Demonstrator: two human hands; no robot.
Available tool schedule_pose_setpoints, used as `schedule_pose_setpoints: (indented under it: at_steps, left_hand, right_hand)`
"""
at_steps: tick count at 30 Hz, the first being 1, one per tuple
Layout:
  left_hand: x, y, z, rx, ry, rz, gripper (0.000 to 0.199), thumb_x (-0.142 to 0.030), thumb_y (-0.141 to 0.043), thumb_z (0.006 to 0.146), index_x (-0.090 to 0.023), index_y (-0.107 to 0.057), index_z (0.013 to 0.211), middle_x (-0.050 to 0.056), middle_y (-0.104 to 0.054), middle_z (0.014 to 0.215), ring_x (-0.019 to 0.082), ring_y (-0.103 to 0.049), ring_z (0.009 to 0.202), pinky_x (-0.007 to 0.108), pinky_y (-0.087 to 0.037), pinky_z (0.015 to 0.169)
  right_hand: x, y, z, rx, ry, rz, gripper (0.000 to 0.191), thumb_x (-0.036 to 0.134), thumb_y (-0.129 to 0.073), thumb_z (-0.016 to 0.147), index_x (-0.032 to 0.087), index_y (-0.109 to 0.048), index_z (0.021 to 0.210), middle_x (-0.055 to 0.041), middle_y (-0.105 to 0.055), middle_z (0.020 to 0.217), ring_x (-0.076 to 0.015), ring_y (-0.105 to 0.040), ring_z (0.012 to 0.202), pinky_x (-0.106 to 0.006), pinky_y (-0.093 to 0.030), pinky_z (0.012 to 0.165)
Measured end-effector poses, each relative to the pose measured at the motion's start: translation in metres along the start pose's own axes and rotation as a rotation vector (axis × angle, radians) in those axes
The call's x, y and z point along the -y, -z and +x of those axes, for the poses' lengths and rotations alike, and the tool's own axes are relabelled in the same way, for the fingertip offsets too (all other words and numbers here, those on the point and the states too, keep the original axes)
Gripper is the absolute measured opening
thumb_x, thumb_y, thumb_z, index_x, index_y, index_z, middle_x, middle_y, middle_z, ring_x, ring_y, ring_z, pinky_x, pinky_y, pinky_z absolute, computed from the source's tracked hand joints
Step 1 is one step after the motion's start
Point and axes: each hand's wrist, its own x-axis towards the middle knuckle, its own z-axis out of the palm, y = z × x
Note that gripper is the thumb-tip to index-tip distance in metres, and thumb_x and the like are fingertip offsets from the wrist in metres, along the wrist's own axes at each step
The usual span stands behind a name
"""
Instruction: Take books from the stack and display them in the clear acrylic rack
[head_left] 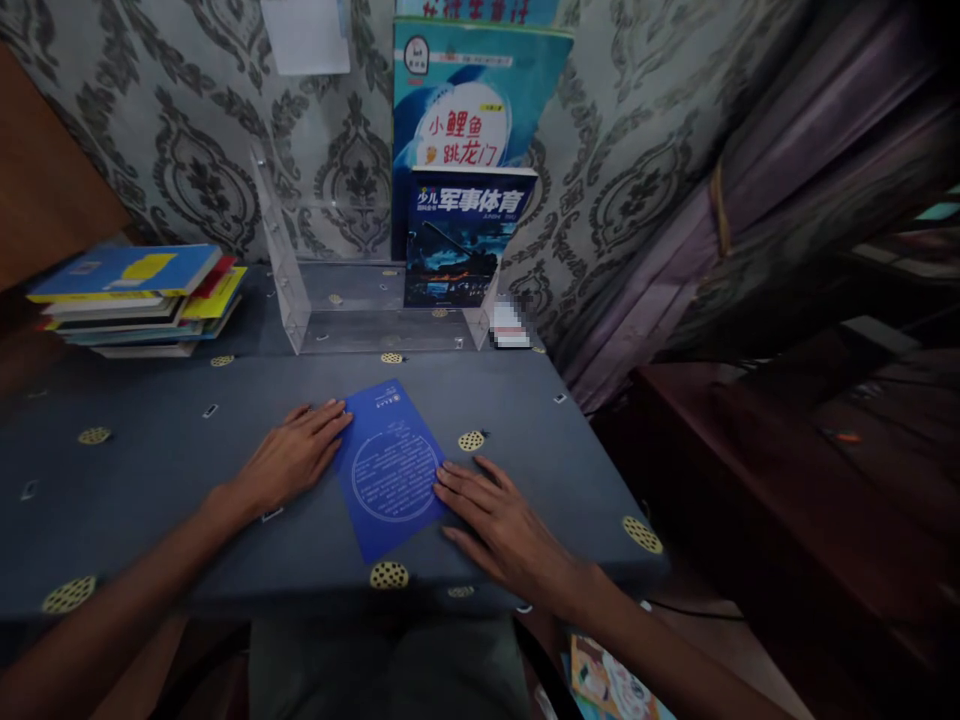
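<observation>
A blue printed sheet or thin booklet [397, 475] with a white circle of text lies flat on the grey-blue tablecloth, slightly turned. My left hand [292, 452] rests palm down with its fingertips on the sheet's upper left edge. On the right edge lie the fingertips of my right hand [499, 520], its thumb apart on the cloth. Neither hand is gripped around anything. Behind the sheet stands a clear acrylic book rack [375, 330]. A dark military book [457, 240] leans in its right side, in front of a teal book [480, 75].
A stack of books [135, 290] lies at the table's left back. Beside the rack's right foot is a small white box [510, 325], partly blurred. A curtain [660, 210] hangs at right, above a dark red cabinet [720, 480]. Colourful books [611, 680] lie below the table's front edge.
</observation>
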Motion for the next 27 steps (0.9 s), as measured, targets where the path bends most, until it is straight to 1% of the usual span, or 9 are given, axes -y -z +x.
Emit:
schedule_pose_setpoints:
  at_steps: [4, 7, 10, 13, 18, 20, 22, 24, 27]
  left_hand:
    - [-0.005, 0.005, -0.006, 0.036, -0.017, 0.004, 0.055, -0.051, -0.029, 0.103, -0.019, -0.053, 0.14, 0.013, -0.052, 0.147, 0.026, -0.05, 0.136, 0.05, -0.04, 0.112]
    - [-0.01, 0.008, -0.014, 0.061, -0.038, -0.009, 0.064, -0.062, -0.034, 0.098, -0.02, -0.049, 0.144, 0.014, -0.048, 0.151, 0.029, -0.046, 0.138, 0.051, -0.033, 0.116]
    - [-0.015, 0.009, -0.026, 0.095, -0.084, -0.024, 0.075, -0.07, -0.04, 0.092, -0.023, -0.04, 0.15, 0.013, -0.038, 0.157, 0.031, -0.035, 0.145, 0.053, -0.024, 0.12]
    - [-0.022, 0.008, -0.038, 0.142, -0.151, -0.039, 0.093, -0.079, -0.044, 0.084, -0.024, -0.027, 0.156, 0.015, -0.025, 0.163, 0.035, -0.022, 0.15, 0.056, -0.015, 0.12]
    - [-0.038, 0.006, -0.051, 0.184, -0.227, -0.084, 0.112, -0.087, -0.048, 0.072, -0.024, -0.014, 0.159, 0.017, -0.018, 0.164, 0.037, -0.014, 0.151, 0.06, -0.011, 0.12]
    - [-0.046, 0.007, -0.053, 0.186, -0.225, -0.106, 0.112, -0.085, -0.051, 0.072, -0.024, -0.014, 0.159, 0.018, -0.016, 0.165, 0.038, -0.013, 0.151, 0.062, -0.012, 0.119]
    - [-0.056, 0.007, -0.054, 0.189, -0.21, -0.118, 0.106, -0.076, -0.058, 0.078, -0.024, -0.014, 0.159, 0.018, -0.014, 0.165, 0.039, -0.013, 0.151, 0.063, -0.014, 0.119]
    - [-0.067, 0.008, -0.055, 0.197, -0.203, -0.114, 0.098, -0.061, -0.064, 0.083, -0.025, -0.014, 0.159, 0.017, -0.013, 0.165, 0.038, -0.012, 0.152, 0.064, -0.016, 0.119]
    - [-0.08, 0.006, -0.056, 0.191, -0.212, -0.091, 0.093, -0.038, -0.069, 0.083, -0.023, -0.016, 0.158, 0.016, -0.017, 0.165, 0.038, -0.012, 0.151, 0.064, -0.018, 0.119]
  right_hand:
    - [0.002, 0.002, 0.001, -0.001, -0.007, 0.019, 0.04, 0.028, -0.051, 0.099, 0.02, -0.055, 0.137, -0.0117, -0.064, 0.134, -0.0259, -0.055, 0.131, -0.057, -0.039, 0.114]
    - [0.003, 0.002, 0.0, -0.031, 0.01, 0.028, 0.038, 0.028, -0.051, 0.099, 0.018, -0.058, 0.135, -0.012, -0.068, 0.127, -0.0257, -0.057, 0.127, -0.054, -0.043, 0.111]
    - [0.006, 0.001, -0.005, -0.055, 0.022, 0.04, 0.039, 0.029, -0.053, 0.098, 0.019, -0.057, 0.136, -0.0117, -0.069, 0.122, -0.0261, -0.059, 0.123, -0.053, -0.045, 0.109]
    - [0.009, 0.0, -0.009, -0.052, 0.024, 0.036, 0.043, 0.033, -0.055, 0.097, 0.02, -0.055, 0.139, -0.0118, -0.069, 0.121, -0.027, -0.059, 0.122, -0.054, -0.046, 0.108]
    - [0.013, 0.0, -0.015, -0.008, 0.035, 0.019, 0.047, 0.041, -0.059, 0.095, 0.017, -0.056, 0.135, -0.0136, -0.067, 0.121, -0.0288, -0.057, 0.123, -0.056, -0.042, 0.11]
    - [0.013, -0.001, -0.016, 0.0, 0.046, 0.012, 0.048, 0.045, -0.059, 0.094, 0.017, -0.057, 0.133, -0.0141, -0.066, 0.119, -0.0294, -0.056, 0.123, -0.057, -0.042, 0.109]
    - [0.013, -0.002, -0.017, -0.005, 0.06, 0.008, 0.05, 0.049, -0.059, 0.093, 0.017, -0.058, 0.132, -0.0141, -0.066, 0.117, -0.0296, -0.056, 0.122, -0.057, -0.042, 0.109]
    - [0.013, -0.003, -0.018, -0.014, 0.074, 0.009, 0.051, 0.049, -0.06, 0.092, 0.017, -0.058, 0.131, -0.0139, -0.066, 0.116, -0.0292, -0.056, 0.121, -0.057, -0.043, 0.108]
    - [0.013, -0.002, -0.019, -0.022, 0.086, 0.02, 0.046, 0.046, -0.06, 0.093, 0.017, -0.059, 0.129, -0.0133, -0.066, 0.115, -0.0281, -0.056, 0.119, -0.056, -0.043, 0.108]
